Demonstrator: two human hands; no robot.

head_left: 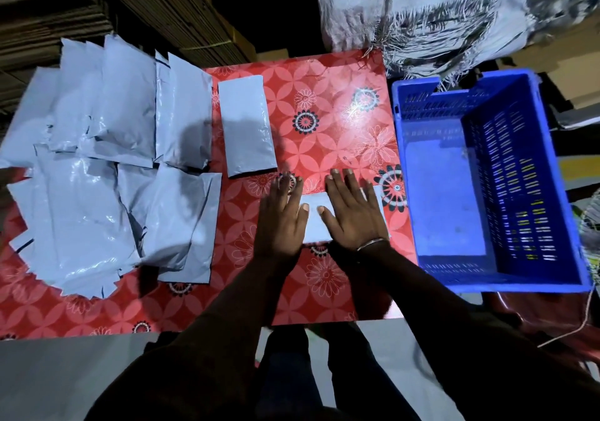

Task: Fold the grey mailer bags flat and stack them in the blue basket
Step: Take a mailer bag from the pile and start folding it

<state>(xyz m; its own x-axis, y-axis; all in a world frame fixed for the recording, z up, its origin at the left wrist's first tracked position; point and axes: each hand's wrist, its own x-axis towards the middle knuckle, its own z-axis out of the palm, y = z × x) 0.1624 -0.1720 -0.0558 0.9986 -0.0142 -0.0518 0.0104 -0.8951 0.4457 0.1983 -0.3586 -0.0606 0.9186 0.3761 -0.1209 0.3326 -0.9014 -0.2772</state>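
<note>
1. Grey plastic shows between your two hands: a folded mailer bag (314, 222) lies flat on the red floral tablecloth (328, 102), near the front edge of the table, and only the strip between your thumbs and a sliver by your right little finger is visible.
2. Your left hand (281, 222) lies palm down over the left end of that bag, fingers straight and slightly spread, with the fingertips reaching past the bag's far edge onto the cloth.
3. Your right hand (354, 216) lies palm down over the right end, fingers straight and fanned; a thin metal bangle (372, 244) sits at its wrist.
4. Both thumbs point inward and nearly meet over the middle of the bag; neither hand curls round anything.
5. Another folded bag (246, 126) lies flat on the cloth beyond your left hand, apart from it.
6. Unfolded grey mailer bags (107, 160) sprawl in an overlapping heap across the left side of the table, well apart from both hands.
7. To your right, the blue basket (480, 277) stands just beside the table edge, close to your right hand. A pale flat shape rests on its floor, possibly stacked bags, though the blue cast makes that hard to tell.
</note>
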